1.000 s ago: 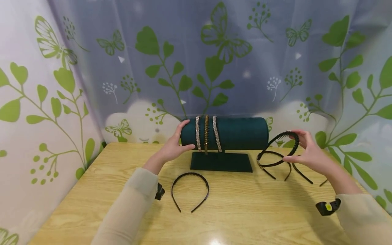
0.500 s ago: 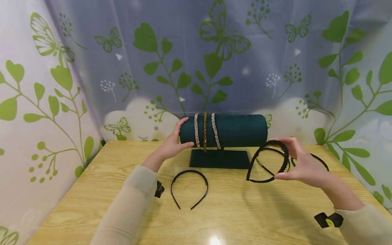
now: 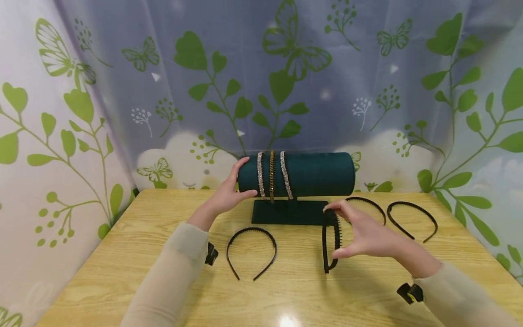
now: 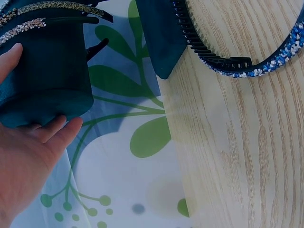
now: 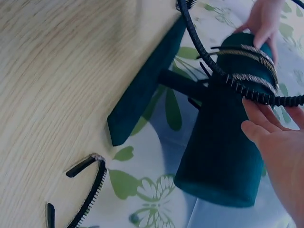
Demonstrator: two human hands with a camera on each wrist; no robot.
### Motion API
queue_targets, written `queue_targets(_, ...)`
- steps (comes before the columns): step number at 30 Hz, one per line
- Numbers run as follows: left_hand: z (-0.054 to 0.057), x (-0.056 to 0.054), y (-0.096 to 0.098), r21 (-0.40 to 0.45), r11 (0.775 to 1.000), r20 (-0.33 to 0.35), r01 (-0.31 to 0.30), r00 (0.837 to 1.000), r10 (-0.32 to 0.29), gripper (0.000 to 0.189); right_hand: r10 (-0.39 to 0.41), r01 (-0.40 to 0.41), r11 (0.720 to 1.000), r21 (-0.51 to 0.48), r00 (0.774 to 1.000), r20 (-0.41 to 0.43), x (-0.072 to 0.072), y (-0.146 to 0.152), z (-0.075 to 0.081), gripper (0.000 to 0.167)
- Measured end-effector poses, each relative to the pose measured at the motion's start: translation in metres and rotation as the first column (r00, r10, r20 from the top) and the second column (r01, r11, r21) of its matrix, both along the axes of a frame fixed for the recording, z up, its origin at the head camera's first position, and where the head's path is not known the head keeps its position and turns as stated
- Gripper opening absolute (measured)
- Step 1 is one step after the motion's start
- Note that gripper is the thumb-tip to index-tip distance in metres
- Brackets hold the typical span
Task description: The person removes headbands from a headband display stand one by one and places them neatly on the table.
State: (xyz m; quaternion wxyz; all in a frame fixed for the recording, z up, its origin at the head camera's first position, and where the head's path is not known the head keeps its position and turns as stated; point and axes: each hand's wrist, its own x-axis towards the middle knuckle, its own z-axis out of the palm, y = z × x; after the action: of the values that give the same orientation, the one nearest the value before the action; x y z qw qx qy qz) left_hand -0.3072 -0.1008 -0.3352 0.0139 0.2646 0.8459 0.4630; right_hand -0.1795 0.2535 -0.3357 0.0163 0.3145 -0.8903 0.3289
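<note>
A dark green cylindrical headband stand [image 3: 320,175] stands at the back of the table. My left hand [image 3: 226,195] holds its left end, thumb in front and fingers around the end. Two silver glittery headbands [image 3: 260,175] and a gold headband [image 3: 272,179] sit around its left half. My right hand [image 3: 369,234] pinches a black toothed headband [image 3: 337,227], raised in front of the stand's right side and seen nearly edge-on. In the right wrist view this headband [image 5: 202,50] crosses in front of the roll.
A headband with blue and white stones [image 4: 280,59] lies at the front left, its ends toward me [image 3: 251,229]. Two more black headbands lie at the right, one partly behind my right hand [image 3: 372,203], the other farther right [image 3: 412,206]. A patterned curtain [image 3: 261,91] hangs behind the table.
My right hand has carried the black headband left and toward me, turning it from a wide loop to nearly edge-on. My left hand has stayed on the stand's end.
</note>
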Motion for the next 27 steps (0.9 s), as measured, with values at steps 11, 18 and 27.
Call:
queue_targets(11,0.001,0.001,0.0,0.0,1.0,0.01,-0.005,1.0,0.005,0.087,0.044,-0.061,0.989,0.134,0.991,0.124,-0.006,-0.025,-0.009,0.093)
queue_targets(18,0.003,0.001,0.0,0.0,1.0,0.002,-0.009,1.0,0.009,0.087,0.092,-0.114,0.977,0.18,0.988,0.122,-0.017,-0.041,-0.018,0.089)
queue_targets(27,-0.001,-0.001,0.0,-0.018,1.0,0.002,-0.018,1.0,0.018,0.088,0.096,-0.126,0.958,0.257,0.987,0.127,-0.023,-0.057,-0.028,0.089)
